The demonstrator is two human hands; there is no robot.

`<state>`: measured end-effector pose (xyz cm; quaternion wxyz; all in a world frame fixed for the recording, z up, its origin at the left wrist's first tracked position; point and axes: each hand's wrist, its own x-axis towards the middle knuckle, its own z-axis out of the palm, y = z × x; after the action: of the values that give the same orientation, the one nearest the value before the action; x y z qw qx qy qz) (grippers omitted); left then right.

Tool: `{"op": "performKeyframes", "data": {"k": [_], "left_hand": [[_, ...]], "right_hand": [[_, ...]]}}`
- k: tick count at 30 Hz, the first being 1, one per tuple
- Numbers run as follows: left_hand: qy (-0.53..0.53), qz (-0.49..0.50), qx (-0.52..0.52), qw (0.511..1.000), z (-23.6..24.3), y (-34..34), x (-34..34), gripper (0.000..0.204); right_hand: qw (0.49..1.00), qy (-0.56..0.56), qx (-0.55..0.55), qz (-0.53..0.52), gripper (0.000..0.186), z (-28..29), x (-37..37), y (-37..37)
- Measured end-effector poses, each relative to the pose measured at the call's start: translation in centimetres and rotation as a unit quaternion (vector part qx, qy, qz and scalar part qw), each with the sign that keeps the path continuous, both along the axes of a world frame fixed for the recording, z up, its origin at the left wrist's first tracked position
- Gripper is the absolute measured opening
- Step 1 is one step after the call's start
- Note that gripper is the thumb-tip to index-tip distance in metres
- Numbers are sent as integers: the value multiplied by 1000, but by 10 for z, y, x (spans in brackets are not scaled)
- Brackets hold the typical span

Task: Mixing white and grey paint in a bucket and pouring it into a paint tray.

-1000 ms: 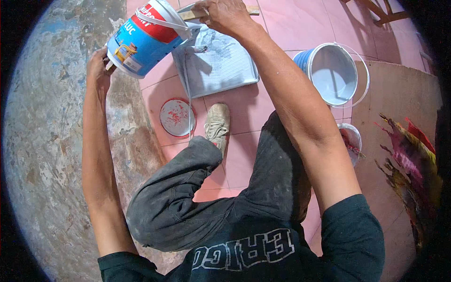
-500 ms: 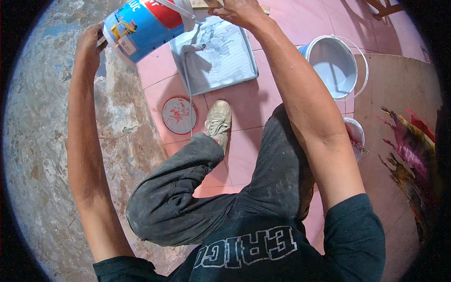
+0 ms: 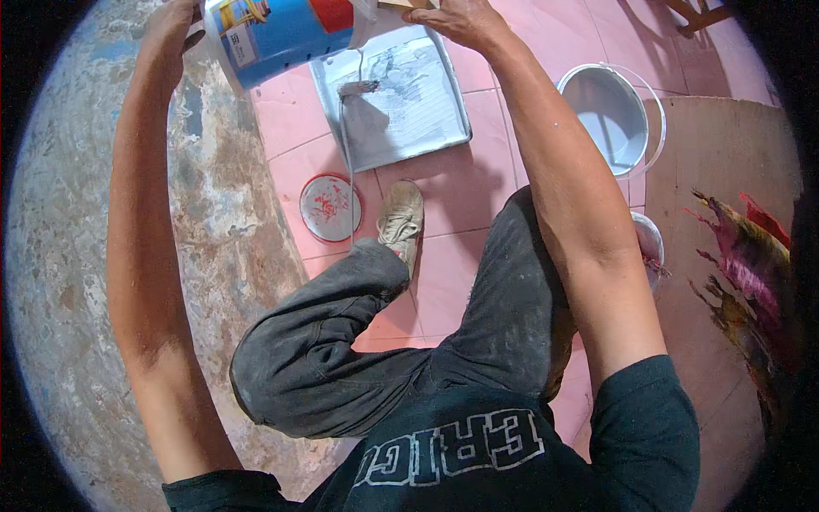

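Note:
At the top edge, my left hand point(image 3: 177, 34) grips the base end of a blue and red paint bucket point(image 3: 290, 41), tipped on its side. Its rim points right, over a paint tray point(image 3: 409, 149) coated with pale grey paint. Close to that rim, my closed right hand point(image 3: 461, 21) holds a flat, pale wood-coloured piece point(image 3: 395, 3), mostly cut off by the frame. Inside the tray lies a dark-ended tool point(image 3: 358, 87); a thin pale rod point(image 3: 348, 154) runs from there across a round white lid point(image 3: 331, 207) with red smears.
On the right stands an uncovered white bucket point(image 3: 604, 119) with pale grey inside and a raised wire handle. A smaller container point(image 3: 648, 239) is partly behind my right arm. Brown board point(image 3: 708, 154) with a colourful picture lies beyond. My shoe point(image 3: 401, 218) rests on pink tiles.
The tipped bucket has moved farther away and slightly right, with my left hand on it. My right hand has shifted a little right.

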<state>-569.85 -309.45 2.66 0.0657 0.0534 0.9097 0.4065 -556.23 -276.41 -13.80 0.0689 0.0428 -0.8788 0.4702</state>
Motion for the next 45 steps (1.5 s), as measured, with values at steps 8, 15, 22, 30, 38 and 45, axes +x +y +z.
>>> {"op": "performKeyframes", "data": {"k": [8, 15, 22, 30, 38, 45], "left_hand": [[44, -37, -10, 998, 15, 25, 12, 51], [26, 35, -18, 999, 38, 71, 46, 57], [39, 15, -1, 999, 41, 78, 50, 60], [66, -38, 13, 997, 48, 91, 60, 66], [87, -59, 46, 993, 55, 103, 64, 63], [106, -68, 29, 992, 64, 113, 71, 60]], "right_hand": [[998, -52, -34, -15, 53, 13, 10, 12], [997, -49, -58, -3, 57, 8, 10, 16], [994, -74, -83, -11, 61, 9, 9, 20], [989, -87, -120, -15, 63, 5, 9, 29], [992, -51, -110, -21, 64, 1, 4, 35], [986, -85, -144, -7, 67, 2, 0, 34]]}}
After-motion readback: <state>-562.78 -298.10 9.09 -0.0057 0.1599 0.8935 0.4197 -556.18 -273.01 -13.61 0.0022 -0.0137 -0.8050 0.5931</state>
